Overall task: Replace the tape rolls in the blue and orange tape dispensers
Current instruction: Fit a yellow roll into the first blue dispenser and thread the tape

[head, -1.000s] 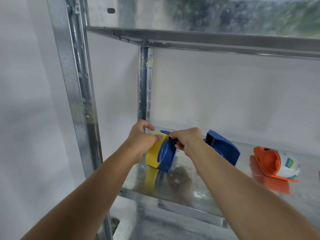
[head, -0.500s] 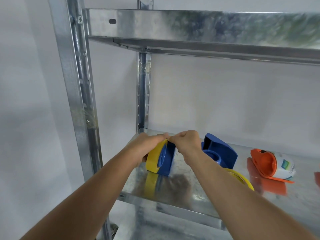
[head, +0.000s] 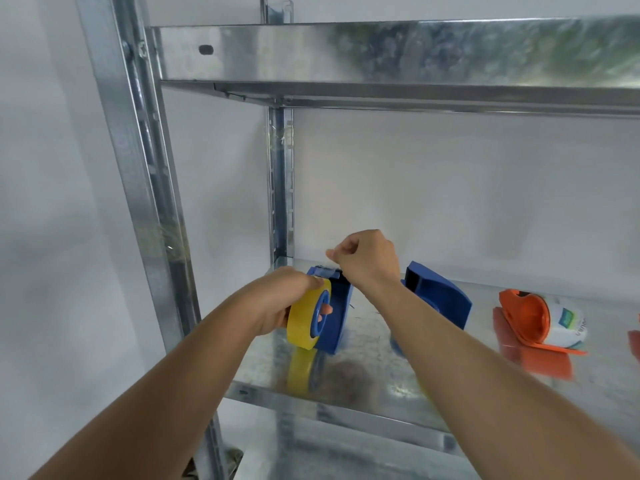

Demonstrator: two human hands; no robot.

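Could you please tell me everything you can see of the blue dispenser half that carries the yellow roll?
The blue dispenser half looks like glossy moulded plastic, standing on edge near the left end of the metal shelf. The yellow tape roll sits on its round blue hub. The left hand grips the roll and hub, one fingertip showing through the hub. The right hand pinches a clear strip of tape just above the top edge.

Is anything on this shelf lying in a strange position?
Yes. The orange dispenser lies tipped on its side on the shelf, with its white roll pointing right. The blue dispenser beside it stands upright.
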